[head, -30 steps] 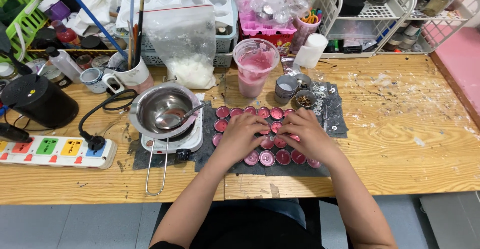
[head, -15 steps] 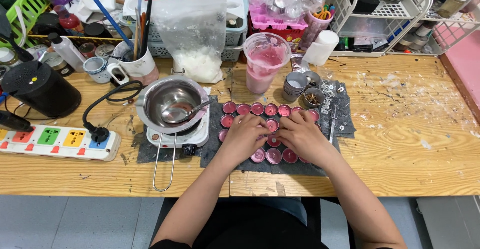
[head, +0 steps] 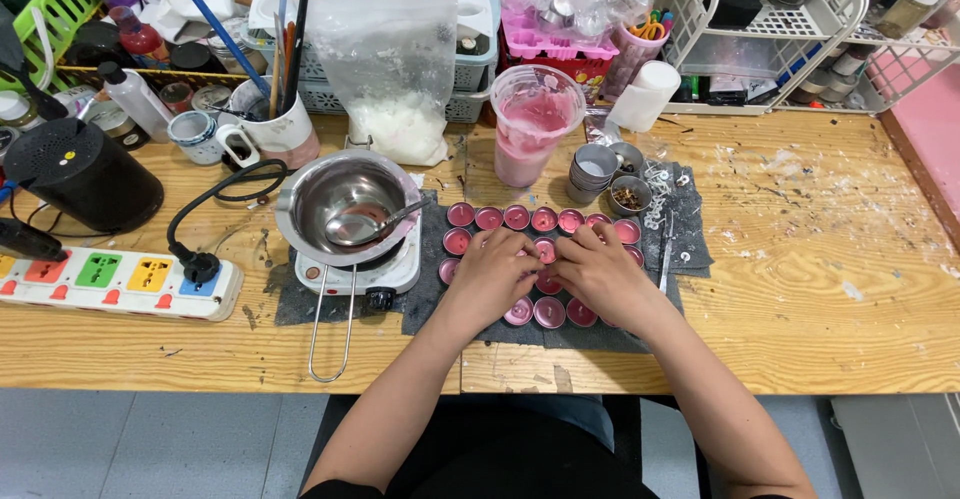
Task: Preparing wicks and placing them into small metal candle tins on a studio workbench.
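Some fifteen small round tins of pink wax (head: 488,218) are counted on a dark grey felt mat (head: 690,251); others are hidden under the hands, so the full number cannot be told. Seven are set in a row just beyond the fingertips, three lie along the near edge below the palms, and the rest are tucked between and beside the hands.

The left hand (head: 490,277) and the right hand (head: 600,274) are laid palm down over the middle of the cluster, forearms reaching in from the near table edge, fingertips brought together over one tin (head: 545,250). The fingers are curled loosely; whether anything is pinched cannot be told.

To the left of the left hand one steel pan (head: 340,204) with one spoon (head: 362,227) is set on one small hotplate (head: 345,271). Beyond the hands one plastic cup of pink wax (head: 535,124) is stood. Beyond the right hand two metal cups (head: 594,169) are placed.
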